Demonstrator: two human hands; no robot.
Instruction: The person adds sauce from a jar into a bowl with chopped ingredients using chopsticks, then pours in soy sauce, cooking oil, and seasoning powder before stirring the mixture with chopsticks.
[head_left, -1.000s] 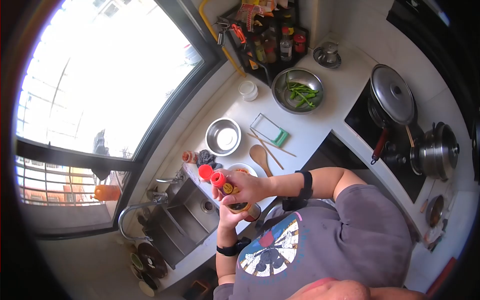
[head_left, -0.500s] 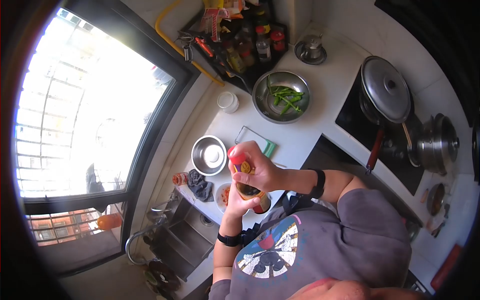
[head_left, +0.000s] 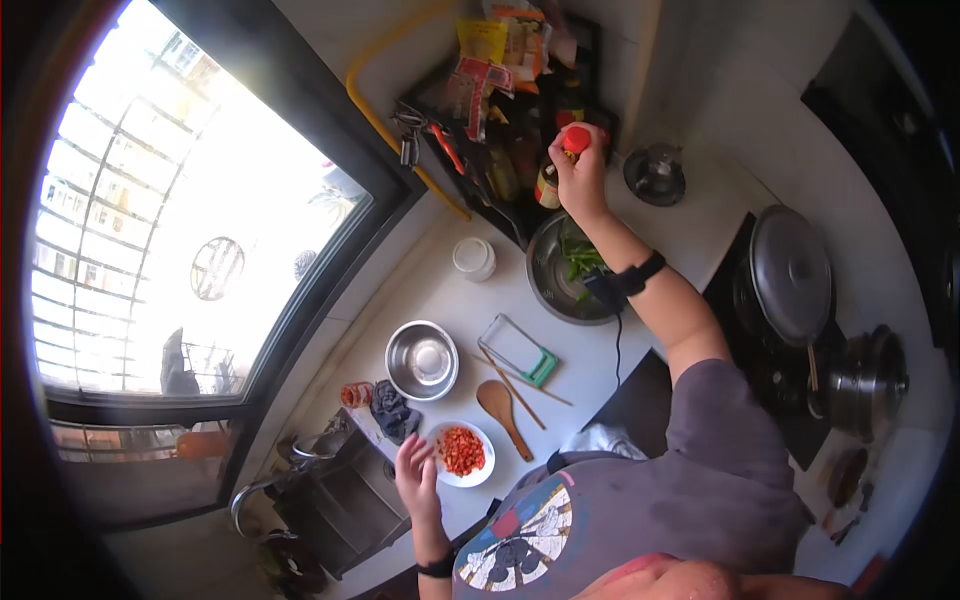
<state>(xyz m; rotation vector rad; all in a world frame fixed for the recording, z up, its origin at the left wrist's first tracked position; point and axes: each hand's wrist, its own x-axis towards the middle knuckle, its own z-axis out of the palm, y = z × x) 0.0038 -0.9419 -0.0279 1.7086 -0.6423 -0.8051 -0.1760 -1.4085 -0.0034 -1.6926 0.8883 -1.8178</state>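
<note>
My right hand grips a dark sauce bottle near its red cap, at the condiment rack in the corner. The bottle's lower part shows a yellow and red label. Under my right forearm, a steel basin of green peppers is partly covered. My left hand is held apart with fingers spread and nothing in it. Just beside it, a white bowl of chopped red chillies stands on the counter.
A wooden spoon, chopsticks, a green-handled peeler-like frame, a small steel bowl, a white tub and a dark cloth are on the counter. Left lies the sink; right, a lidded pan on the stove.
My right hand has carried the bottle up from in front of my chest to the rack. My left hand has let go of it and moved down left, opening beside the chilli bowl.
</note>
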